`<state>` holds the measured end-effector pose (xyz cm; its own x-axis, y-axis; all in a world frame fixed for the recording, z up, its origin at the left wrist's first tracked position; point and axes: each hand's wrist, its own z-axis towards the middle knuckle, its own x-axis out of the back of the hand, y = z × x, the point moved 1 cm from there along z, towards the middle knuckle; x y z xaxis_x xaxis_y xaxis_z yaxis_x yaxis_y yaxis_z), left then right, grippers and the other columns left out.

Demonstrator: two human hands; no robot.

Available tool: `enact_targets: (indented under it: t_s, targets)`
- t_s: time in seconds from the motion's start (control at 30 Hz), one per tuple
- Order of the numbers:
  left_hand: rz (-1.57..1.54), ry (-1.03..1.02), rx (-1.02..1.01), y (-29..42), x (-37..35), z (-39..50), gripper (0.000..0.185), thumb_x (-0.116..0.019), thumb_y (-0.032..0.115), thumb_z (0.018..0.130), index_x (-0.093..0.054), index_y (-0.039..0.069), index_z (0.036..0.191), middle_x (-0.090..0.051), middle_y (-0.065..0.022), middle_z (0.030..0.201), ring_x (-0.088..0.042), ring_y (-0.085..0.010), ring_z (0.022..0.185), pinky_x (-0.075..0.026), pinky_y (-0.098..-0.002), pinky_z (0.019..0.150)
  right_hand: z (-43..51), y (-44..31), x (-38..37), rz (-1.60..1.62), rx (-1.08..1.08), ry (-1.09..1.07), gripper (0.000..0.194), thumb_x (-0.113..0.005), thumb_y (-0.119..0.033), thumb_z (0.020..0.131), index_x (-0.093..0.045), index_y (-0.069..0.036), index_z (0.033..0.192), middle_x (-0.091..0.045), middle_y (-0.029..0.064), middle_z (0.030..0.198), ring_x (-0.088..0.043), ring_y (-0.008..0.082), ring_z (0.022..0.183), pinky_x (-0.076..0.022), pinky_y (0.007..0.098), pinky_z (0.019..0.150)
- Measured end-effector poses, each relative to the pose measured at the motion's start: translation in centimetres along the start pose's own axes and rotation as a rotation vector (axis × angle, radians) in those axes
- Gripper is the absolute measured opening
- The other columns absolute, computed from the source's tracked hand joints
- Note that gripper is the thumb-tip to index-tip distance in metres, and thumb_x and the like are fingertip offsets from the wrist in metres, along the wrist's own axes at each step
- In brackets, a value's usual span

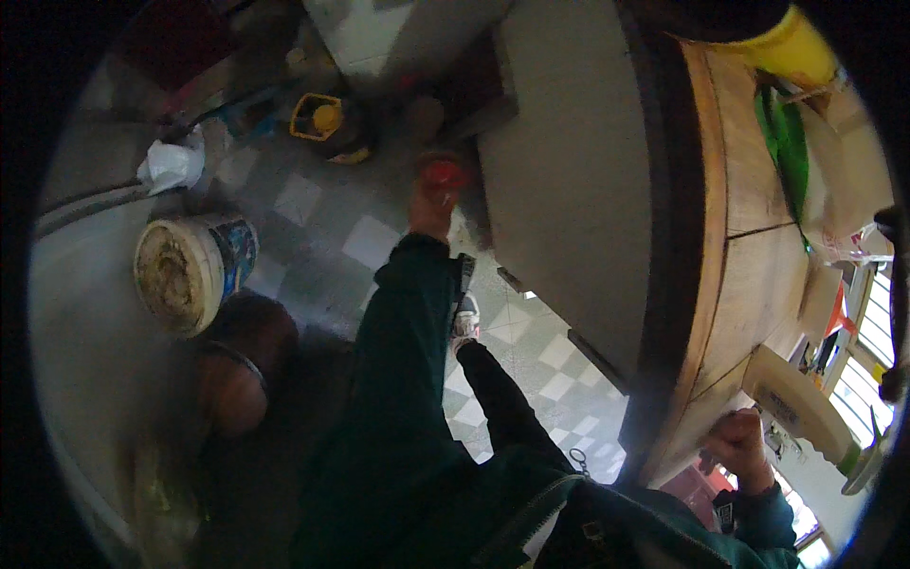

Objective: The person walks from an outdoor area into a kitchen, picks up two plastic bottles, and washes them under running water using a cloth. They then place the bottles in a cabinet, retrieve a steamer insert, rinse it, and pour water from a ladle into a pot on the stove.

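Note:
My left hand (431,208) reaches out over the tiled floor, its fingers around a small red object (443,173). That object is rounded but blurred, so its kind is unclear. Beside it rises the pale side panel (569,163) of a counter. My right hand (739,442) is curled at the edge of the wooden countertop (761,284). Whether anything sits inside its fingers is hidden. Close to that hand stands a beige plastic container (800,405) with writing on it.
To the left are a dirty-lidded plastic bucket (178,277) and a brown rounded vessel (234,391). Farther off lie a white plastic bag (172,167) and a yellow-handled item (316,117). A green item (784,146) and a yellow container (796,53) rest on the countertop.

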<state>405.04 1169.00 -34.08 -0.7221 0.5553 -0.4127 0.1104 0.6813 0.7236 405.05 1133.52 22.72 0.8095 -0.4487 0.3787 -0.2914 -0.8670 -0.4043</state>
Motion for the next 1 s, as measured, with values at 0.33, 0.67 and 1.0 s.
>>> enact_targets:
  t_s: [0.33,0.67,1.0]
  targets:
    - [-0.286,-0.279,0.38,6.9,5.2,-6.4,0.022,-0.056,0.031,0.098,-0.057,0.012,0.11,-0.055,-0.0035,0.093,-0.056,-0.0197,0.088,-0.05,-0.0328,0.077,0.1,-0.4,0.0,0.222,0.158,-0.211,0.055,-0.04,-0.037,0.107,-0.064,0.003,0.079,-0.065,0.0116,0.064,-0.067,0.0179,0.054,-0.0549,0.0298,0.046]
    - [0.188,0.089,-0.088,35.2,-1.5,-19.1,0.021,-0.06,0.036,0.095,-0.064,0.015,0.096,-0.052,0.0041,0.069,-0.047,-0.0065,0.06,-0.035,-0.0246,0.053,-1.3,0.0,0.1,0.072,0.112,-0.14,0.063,-0.039,-0.048,0.105,-0.065,-0.003,0.07,-0.065,0.0099,0.059,-0.066,0.0192,0.05,-0.0541,0.0315,0.046]
    - [0.755,-0.34,-0.751,37.7,-21.3,-44.1,0.028,-0.044,0.025,0.099,-0.059,0.007,0.083,-0.047,0.0024,0.062,-0.044,-0.0089,0.052,-0.034,-0.0257,0.048,-3.1,4.0,0.3,-0.036,0.684,-0.076,0.056,-0.044,-0.046,0.103,-0.064,0.0,0.078,-0.067,0.012,0.066,-0.067,0.0228,0.058,-0.0546,0.0363,0.057]
